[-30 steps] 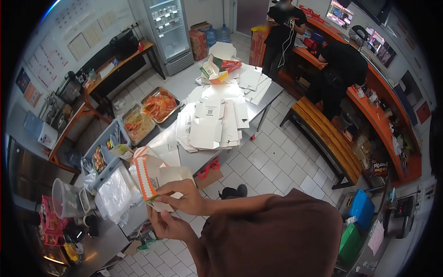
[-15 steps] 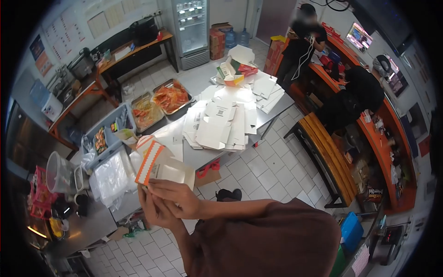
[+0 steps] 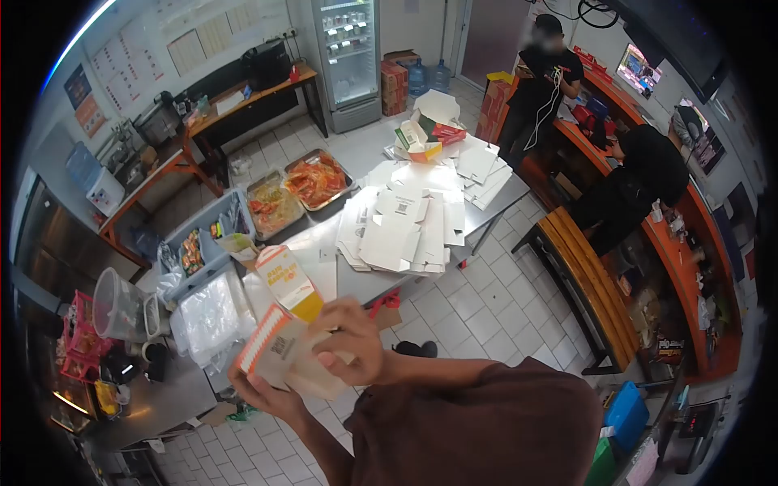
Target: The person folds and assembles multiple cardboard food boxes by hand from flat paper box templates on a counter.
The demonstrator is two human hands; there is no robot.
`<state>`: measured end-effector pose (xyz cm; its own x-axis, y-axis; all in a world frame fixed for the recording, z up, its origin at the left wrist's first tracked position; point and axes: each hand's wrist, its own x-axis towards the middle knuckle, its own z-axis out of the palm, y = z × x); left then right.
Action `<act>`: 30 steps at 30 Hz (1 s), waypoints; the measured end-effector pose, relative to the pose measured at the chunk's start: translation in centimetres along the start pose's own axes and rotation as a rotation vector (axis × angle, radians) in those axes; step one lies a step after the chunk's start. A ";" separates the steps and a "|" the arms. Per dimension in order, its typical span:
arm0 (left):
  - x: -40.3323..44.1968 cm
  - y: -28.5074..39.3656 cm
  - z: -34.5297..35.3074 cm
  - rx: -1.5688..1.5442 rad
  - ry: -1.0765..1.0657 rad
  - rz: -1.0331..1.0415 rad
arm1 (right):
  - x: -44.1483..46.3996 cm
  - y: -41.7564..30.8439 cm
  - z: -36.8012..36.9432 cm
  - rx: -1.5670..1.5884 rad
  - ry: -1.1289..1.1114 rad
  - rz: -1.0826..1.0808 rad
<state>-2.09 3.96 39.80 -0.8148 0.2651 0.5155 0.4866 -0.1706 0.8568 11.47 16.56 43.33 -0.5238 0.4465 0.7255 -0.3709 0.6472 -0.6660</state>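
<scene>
A white carton (image 3: 275, 343) with an orange zigzag edge and a printed code is tilted above the near end of the metal table. My left hand (image 3: 271, 397) grips its lower left edge. Over its right side, my right hand (image 3: 352, 340) is curled, slightly blurred, with the thumb against a pale flap. Just behind the carton is a white and yellow printed box (image 3: 287, 282); whether the two touch is hidden. Flat white cartons (image 3: 397, 231) lie piled farther along the table, with a partly opened coloured carton (image 3: 421, 138) beyond them.
Two food trays (image 3: 318, 180), a grey-blue crate (image 3: 204, 275) and clear plastic bags (image 3: 212, 317) line the table's left side. A clear tub (image 3: 116, 304) is at the near left. A wooden bench (image 3: 579, 283) stands right. Two people (image 3: 541, 89) are near the orange counter (image 3: 677, 243).
The held carton has turned, showing its printed code more fully. My right hand has moved up and right from my left hand, its fingers more raised. The yellow printed box now shows behind.
</scene>
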 end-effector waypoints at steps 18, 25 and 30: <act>-1.9 0.2 1.4 0.090 -0.407 -0.356 | -1.3 5.2 1.7 0.328 0.293 0.633; -5.7 -5.9 1.0 -0.519 -0.526 -0.743 | -3.2 7.3 -1.2 1.082 -0.085 1.108; -7.8 -7.0 0.1 -0.880 -0.670 -0.986 | -2.1 6.3 -1.9 0.874 -0.497 0.954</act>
<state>0.91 3.18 29.77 -0.2825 0.9492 -0.1383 -0.7056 -0.1080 0.7004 11.73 20.88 37.98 -0.9908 0.1080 -0.0818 0.0237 -0.4564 -0.8894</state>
